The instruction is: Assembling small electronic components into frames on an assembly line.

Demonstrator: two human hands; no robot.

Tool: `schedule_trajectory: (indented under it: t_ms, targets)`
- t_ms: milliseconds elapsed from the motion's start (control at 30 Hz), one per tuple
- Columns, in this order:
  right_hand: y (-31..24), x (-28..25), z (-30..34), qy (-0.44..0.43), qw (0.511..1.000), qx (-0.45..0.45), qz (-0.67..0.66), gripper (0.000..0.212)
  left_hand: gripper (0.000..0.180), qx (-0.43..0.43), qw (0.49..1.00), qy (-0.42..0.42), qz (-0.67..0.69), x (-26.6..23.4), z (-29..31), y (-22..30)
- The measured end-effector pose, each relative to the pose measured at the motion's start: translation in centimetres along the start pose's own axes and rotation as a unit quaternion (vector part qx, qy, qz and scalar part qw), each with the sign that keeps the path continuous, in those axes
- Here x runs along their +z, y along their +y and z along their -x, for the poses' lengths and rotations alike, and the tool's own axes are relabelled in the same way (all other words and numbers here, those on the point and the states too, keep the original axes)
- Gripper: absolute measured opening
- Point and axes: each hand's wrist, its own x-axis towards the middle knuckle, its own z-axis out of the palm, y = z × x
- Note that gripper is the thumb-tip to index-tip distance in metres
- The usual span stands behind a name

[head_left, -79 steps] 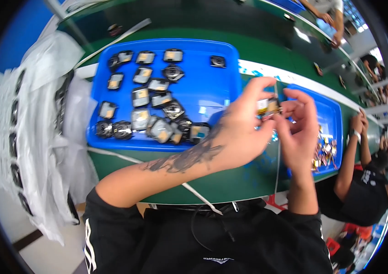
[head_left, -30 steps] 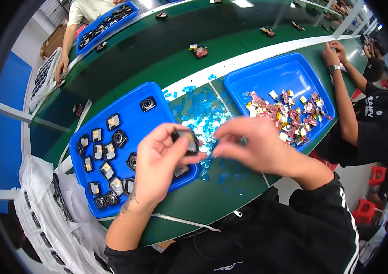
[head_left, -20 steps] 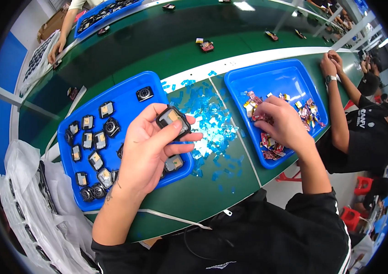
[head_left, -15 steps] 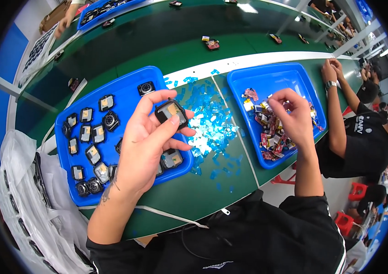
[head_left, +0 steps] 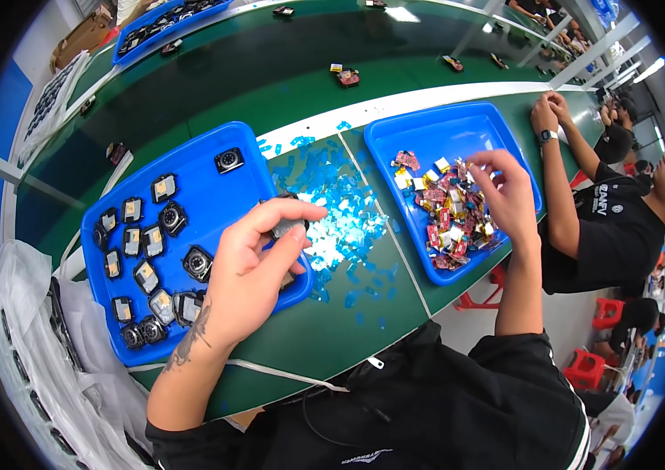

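My left hand [head_left: 250, 266] is closed around a dark watch case [head_left: 287, 225], gripping it between thumb and fingers. Much of the case is hidden behind the fingers. The hand is over the right edge of a blue tray [head_left: 250, 145] where several similar watch cases [head_left: 164, 188] lie, some with their grey insides up. My right hand [head_left: 509, 192] hovers over a second blue tray [head_left: 379, 129], its fingertips bent together in a pinch. Whatever they may hold is too small to make out. Beneath it lies a heap of small red circuit boards and white and yellow pieces [head_left: 446, 215].
Between the trays, shiny blue film pieces [head_left: 344, 223] are scattered over the green table [head_left: 387, 301]. Behind runs a dark green conveyor belt [head_left: 285, 70] carrying small parts. A co-worker [head_left: 607, 211] sits at the right. Plastic-wrapped goods [head_left: 27, 313] stand at the left.
The view has shifted, moving the trays slightly left. My left hand has turned, so the watch case shows less. My right hand stays over the parts tray, its fingers slightly changed.
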Motion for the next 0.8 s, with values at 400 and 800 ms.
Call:
schedule_trajectory:
  t_ms: [400,800]
  targets:
    - [1.1,0.8,-0.8,-0.160,0.978,-0.135,0.024,0.013,0.023,0.012,1.000,-0.021,0.011,-0.1,0.1,-0.7]
    - [2.6,-0.5,-2.4,-0.060,0.923,0.131,-0.357,0.014,0.018,0.026,0.999,-0.020,0.016,0.0,0.2,-0.8]
